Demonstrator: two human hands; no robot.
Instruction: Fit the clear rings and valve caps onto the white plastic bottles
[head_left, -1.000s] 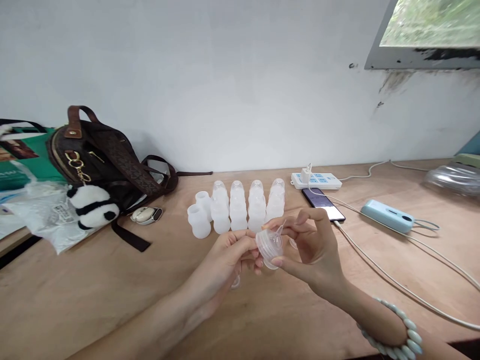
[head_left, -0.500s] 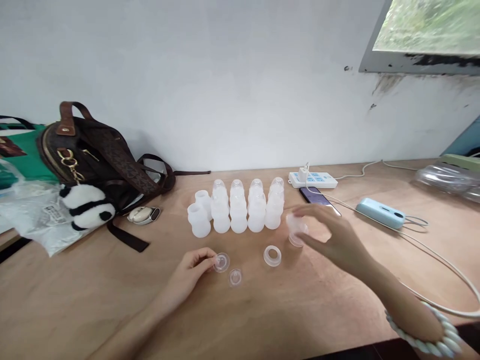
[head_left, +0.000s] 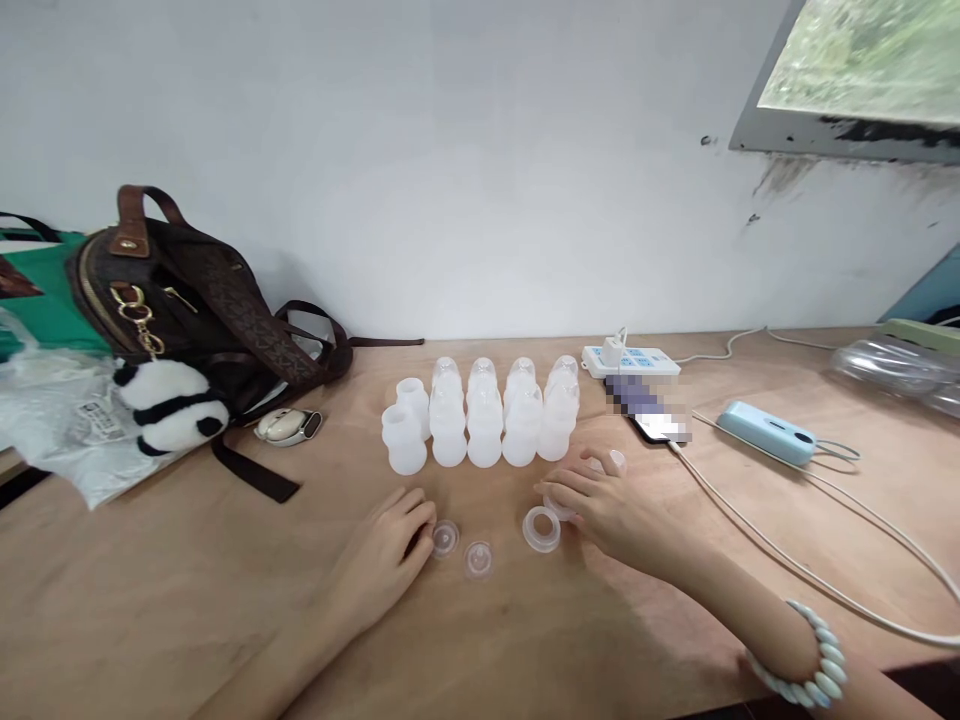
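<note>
My left hand (head_left: 386, 548) rests on the wooden table (head_left: 187, 580) with its fingers loosely bent and nothing in them. Its fingertips lie just beside a small clear disc (head_left: 445, 538). A second small clear piece (head_left: 478, 560) sits a little to the right. My right hand (head_left: 611, 512) lies flat on the table with the fingers stretched out, the fingertips over a small clear part next to a clear plastic ring (head_left: 541, 529). A clear cap (head_left: 616, 461) stands just behind that hand. Several white translucent bottles (head_left: 484, 420) stand in rows beyond both hands.
A brown bag (head_left: 187, 300) with a panda toy (head_left: 169, 405) sits at the left, a small mouse-like device (head_left: 289, 426) beside it. At the right are a power strip (head_left: 634, 362), a phone (head_left: 652, 415), a blue device (head_left: 765, 432) and cables (head_left: 787, 570).
Both hands held a clear ring together, then set it down. My left hand let go of the small disc. My right hand dropped from a raised cap down to the table by the ring.
</note>
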